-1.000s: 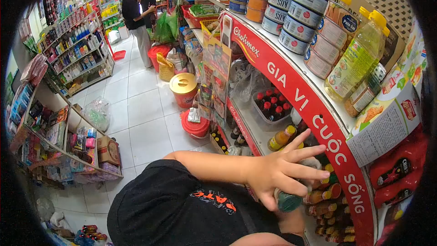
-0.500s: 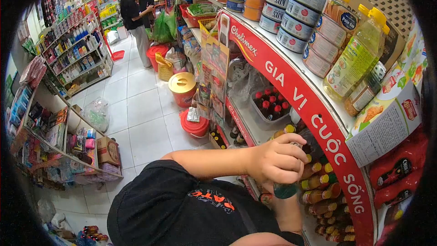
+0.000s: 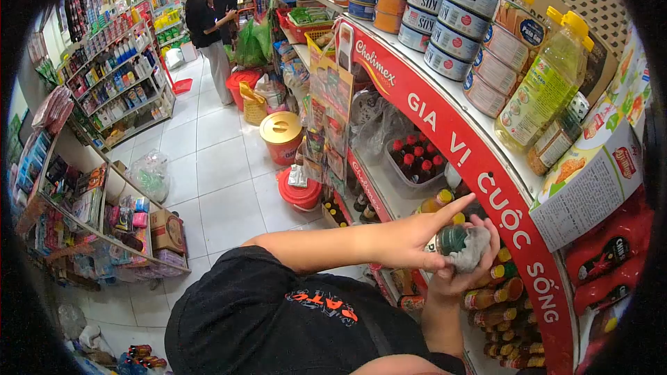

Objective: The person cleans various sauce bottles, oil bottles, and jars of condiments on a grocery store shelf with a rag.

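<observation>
My left hand [image 3: 420, 239] reaches in from the left and has a small dark green bottle [image 3: 453, 239] between thumb and fingers, its index finger stretched out. Part of a white label shows beside the palm. My right hand [image 3: 488, 242] comes up from below and cups a crumpled grey cloth [image 3: 476, 250] against the bottle's end. Just beyond the hands, sauce bottles [image 3: 486, 297] with yellow and green caps stand in rows on the lower shelf.
A red shelf edge [image 3: 479, 167] curves past my hands on the right. Above it stand stacked cans [image 3: 455, 42] and an oil bottle [image 3: 542, 90]. A tub [image 3: 417, 173] holds red-capped bottles. Buckets [image 3: 281, 139] line the aisle, where another person [image 3: 208, 28] stands.
The bottle has turned and moved up and right. My left hand has loosened from a closed grasp over it, its index finger now extended. My right hand and the grey cloth have come into clear view.
</observation>
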Demonstrator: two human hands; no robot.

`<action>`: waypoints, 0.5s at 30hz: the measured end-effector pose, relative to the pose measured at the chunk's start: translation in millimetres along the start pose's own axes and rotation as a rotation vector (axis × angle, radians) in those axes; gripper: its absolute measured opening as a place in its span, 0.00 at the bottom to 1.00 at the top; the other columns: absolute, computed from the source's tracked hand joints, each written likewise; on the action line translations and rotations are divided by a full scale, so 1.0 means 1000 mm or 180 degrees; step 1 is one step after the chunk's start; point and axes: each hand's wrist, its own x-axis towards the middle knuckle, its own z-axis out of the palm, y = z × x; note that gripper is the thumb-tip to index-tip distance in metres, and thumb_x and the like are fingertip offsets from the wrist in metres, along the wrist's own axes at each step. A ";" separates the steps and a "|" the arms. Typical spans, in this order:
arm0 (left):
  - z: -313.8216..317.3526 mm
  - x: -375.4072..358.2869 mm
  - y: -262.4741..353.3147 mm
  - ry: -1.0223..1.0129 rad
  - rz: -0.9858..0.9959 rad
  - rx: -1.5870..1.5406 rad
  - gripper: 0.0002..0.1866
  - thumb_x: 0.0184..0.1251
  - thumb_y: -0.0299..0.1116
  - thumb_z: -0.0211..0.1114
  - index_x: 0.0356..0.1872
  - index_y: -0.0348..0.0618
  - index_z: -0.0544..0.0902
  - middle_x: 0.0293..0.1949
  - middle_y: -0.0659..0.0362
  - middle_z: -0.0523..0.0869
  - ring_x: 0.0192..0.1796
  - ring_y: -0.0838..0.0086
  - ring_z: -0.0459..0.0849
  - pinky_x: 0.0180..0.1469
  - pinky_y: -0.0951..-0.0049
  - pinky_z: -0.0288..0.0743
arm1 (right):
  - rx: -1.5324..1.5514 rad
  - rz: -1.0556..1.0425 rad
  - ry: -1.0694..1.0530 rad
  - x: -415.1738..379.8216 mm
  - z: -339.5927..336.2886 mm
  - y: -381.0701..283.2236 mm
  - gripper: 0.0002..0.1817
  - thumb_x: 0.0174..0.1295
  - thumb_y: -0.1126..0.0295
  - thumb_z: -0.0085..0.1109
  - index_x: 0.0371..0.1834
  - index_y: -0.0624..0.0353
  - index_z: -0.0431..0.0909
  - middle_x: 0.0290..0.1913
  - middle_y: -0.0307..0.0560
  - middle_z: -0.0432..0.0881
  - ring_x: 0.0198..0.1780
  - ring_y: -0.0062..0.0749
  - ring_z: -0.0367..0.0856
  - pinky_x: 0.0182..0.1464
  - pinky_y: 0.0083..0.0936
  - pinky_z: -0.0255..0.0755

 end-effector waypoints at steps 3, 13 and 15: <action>-0.009 -0.003 0.007 -0.0168 -0.0061 0.0626 0.65 0.38 0.63 0.67 0.67 0.37 0.35 0.52 0.41 0.71 0.49 0.50 0.75 0.51 0.64 0.68 | 0.0144 0.0953 -0.0532 -0.001 -0.017 -0.002 0.35 0.50 0.49 0.61 0.52 0.65 0.63 0.46 0.56 0.70 0.48 0.44 0.70 0.49 0.37 0.67; -0.009 -0.010 0.018 -0.0420 0.0541 0.2140 0.55 0.33 0.44 0.75 0.66 0.46 0.51 0.47 0.48 0.70 0.39 0.54 0.77 0.37 0.63 0.73 | 0.1398 0.2424 -0.0337 -0.008 -0.021 -0.006 0.20 0.51 0.57 0.62 0.35 0.64 0.72 0.33 0.40 0.73 0.35 0.23 0.69 0.40 0.22 0.63; -0.004 -0.011 0.016 -0.0274 0.0852 0.1991 0.50 0.34 0.41 0.74 0.63 0.46 0.57 0.46 0.49 0.70 0.40 0.55 0.77 0.37 0.64 0.73 | 0.1882 0.2565 -0.0230 -0.006 -0.024 -0.005 0.19 0.53 0.57 0.60 0.32 0.63 0.71 0.30 0.39 0.72 0.33 0.21 0.68 0.37 0.20 0.62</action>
